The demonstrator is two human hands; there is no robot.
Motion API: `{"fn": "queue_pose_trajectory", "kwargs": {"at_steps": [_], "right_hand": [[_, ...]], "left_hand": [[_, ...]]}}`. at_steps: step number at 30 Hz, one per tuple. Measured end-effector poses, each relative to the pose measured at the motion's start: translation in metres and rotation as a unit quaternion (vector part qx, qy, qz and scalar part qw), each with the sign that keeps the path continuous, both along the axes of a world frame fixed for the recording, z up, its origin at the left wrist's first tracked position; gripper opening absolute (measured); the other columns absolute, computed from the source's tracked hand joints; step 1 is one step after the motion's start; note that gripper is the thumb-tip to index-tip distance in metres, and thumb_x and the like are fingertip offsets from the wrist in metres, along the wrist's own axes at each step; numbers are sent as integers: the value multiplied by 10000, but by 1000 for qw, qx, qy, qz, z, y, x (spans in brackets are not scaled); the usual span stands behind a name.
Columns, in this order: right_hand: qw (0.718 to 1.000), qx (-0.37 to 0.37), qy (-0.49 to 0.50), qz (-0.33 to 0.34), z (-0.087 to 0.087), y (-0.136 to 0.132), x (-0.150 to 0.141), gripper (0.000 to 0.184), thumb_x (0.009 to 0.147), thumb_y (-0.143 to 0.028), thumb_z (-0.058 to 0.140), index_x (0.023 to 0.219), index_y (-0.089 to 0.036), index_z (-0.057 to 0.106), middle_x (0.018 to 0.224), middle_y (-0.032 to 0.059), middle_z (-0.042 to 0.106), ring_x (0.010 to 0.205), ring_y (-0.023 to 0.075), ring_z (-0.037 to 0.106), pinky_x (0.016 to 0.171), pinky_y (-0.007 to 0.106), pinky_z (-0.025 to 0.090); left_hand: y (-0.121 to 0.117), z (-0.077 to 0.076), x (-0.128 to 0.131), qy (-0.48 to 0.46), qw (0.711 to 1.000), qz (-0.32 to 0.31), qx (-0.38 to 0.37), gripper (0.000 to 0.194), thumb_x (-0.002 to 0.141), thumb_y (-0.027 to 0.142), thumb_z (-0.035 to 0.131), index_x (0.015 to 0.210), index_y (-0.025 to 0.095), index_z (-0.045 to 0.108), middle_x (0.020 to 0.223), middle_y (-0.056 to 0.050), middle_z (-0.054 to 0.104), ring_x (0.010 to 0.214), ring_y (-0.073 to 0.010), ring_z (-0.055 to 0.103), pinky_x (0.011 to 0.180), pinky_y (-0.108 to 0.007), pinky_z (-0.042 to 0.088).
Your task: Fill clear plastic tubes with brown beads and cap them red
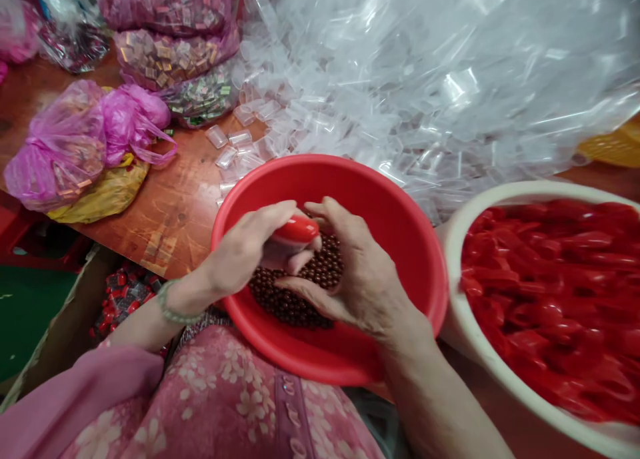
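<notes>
Glossy red capsule-shaped plastic piece (295, 230) pinched in the left hand (240, 249): narrow grip between thumb and curled fingers, just above a heap of dark brown round beads (295, 292). Right hand (350, 272) just beside the grip, palm down, fingers spread and arched over the beads, holding nothing that shows, though any single bead under the fingertips would be hidden. Both forearms reaching forward from a pink floral garment (225, 392), with a pale green beaded bracelet (173, 302) on the left wrist.

Beads and grip together inside a red plastic basin (330, 169), a sizeable heap of beads remaining. To the right of the grip, a white tub (480, 192) packed with many more red plastic pieces (550, 286), a large stock left. Beyond the grip, a great drift of clear plastic sleeves (400, 92) on a wooden table (170, 206). Farther left, pink plastic bags (65, 146). Below left, a cardboard box (65, 312).
</notes>
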State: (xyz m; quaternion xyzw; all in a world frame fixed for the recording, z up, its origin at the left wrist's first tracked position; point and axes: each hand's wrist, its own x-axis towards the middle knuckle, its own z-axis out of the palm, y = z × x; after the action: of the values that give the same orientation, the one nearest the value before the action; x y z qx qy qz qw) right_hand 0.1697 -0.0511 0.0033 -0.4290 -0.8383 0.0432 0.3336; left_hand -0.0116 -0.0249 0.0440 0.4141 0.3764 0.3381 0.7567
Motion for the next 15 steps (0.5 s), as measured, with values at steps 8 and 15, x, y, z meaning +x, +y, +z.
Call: {"fn": "queue_pose_trajectory", "kwargs": {"at_steps": [8, 15], "right_hand": [[999, -36, -23, -13, -14, 4, 23, 375, 912, -298, 618, 1266, -185, 569, 1194, 145, 647, 1051, 258, 683, 864, 399, 605], [981, -95, -169, 18, -50, 31, 30, 227, 942, -296, 546, 1068, -148, 662, 1069, 128, 703, 788, 228, 725, 647, 353, 602]], "left_hand": [[-61, -54, -172, 356, 914, 169, 92, 351, 845, 445, 464, 742, 158, 637, 622, -41, 600, 607, -176, 519, 625, -302, 427], [-87, -85, -238, 638, 762, 91, 69, 363, 856, 438, 481, 960, 179, 714, 1068, -111, 757, 1020, -302, 671, 927, -372, 492]]}}
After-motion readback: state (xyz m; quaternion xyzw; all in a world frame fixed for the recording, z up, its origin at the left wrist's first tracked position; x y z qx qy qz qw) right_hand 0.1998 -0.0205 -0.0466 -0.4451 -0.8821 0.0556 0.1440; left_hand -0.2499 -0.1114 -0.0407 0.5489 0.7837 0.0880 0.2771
